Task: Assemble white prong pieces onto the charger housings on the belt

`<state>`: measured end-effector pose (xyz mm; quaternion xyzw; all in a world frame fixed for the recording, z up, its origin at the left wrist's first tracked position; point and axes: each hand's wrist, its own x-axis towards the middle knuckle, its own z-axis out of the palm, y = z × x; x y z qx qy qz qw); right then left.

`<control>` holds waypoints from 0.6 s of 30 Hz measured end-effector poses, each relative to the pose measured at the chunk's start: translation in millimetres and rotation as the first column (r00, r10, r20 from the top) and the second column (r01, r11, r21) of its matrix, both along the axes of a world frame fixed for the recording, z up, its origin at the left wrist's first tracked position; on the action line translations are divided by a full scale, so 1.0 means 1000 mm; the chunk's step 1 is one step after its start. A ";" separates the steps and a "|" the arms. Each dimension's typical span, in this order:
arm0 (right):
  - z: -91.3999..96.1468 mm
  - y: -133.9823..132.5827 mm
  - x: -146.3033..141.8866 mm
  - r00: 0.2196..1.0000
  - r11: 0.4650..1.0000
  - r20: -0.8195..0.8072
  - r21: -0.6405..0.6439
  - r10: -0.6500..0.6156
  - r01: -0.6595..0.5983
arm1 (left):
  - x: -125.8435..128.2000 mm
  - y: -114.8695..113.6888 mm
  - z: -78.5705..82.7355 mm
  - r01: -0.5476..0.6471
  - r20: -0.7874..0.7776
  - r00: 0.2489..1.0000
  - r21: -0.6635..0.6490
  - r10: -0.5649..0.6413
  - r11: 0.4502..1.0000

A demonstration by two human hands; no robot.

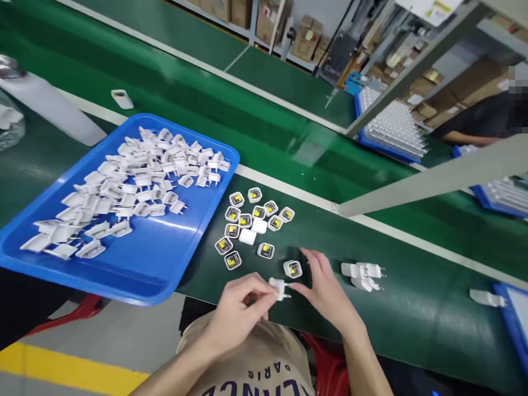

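My left hand (pixel 246 302) pinches a white two-pin plug cap (pixel 279 288) above the near table edge, its pins pointing right. My right hand (pixel 325 289) is open, thumb and fingers apart; the thumb tip is close to the pins, and I cannot tell whether it touches them. Just left of its fingers stands a white charger housing (pixel 292 269) with its open end up, showing a yellow and dark part inside. Several similar housings (pixel 266 251) are grouped further left, two of them showing only plain white faces. To the right lie a few assembled white plug chargers (pixel 363 272).
A blue tray (pixel 165 283) heaped with white plug caps (pixel 140 181) takes up the left. A slanted metal post (pixel 412 187) rises beyond the table (pixel 421 308). Another blue tray (pixel 513 313) is at the right edge. A person's arm (pixel 470 137) shows across the line.
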<state>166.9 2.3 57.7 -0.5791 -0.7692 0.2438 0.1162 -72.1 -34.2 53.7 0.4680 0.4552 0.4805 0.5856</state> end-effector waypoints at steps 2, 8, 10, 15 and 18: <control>0.003 -0.020 0.002 0.983 0.997 -0.169 -0.010 -0.072 0.071 | 0.027 -0.005 -0.006 0.040 0.059 0.997 -0.008 -0.040 0.999; -0.002 -0.054 -0.003 0.719 0.961 -0.638 -0.156 -0.274 0.228 | 0.061 -0.015 -0.020 0.220 -0.209 0.966 0.350 -0.153 0.911; -0.007 -0.052 -0.003 0.623 0.927 -0.693 -0.195 -0.362 0.321 | 0.063 -0.012 -0.029 0.194 -0.345 0.938 0.433 -0.037 0.880; -0.009 -0.030 0.000 0.558 0.903 -0.740 -0.159 -0.376 0.398 | 0.070 0.012 -0.049 0.103 -0.656 0.725 0.405 0.211 0.908; -0.004 -0.017 0.002 0.761 0.948 -0.609 0.047 -0.223 0.315 | 0.074 0.025 -0.053 0.194 -0.742 0.645 0.394 0.186 0.898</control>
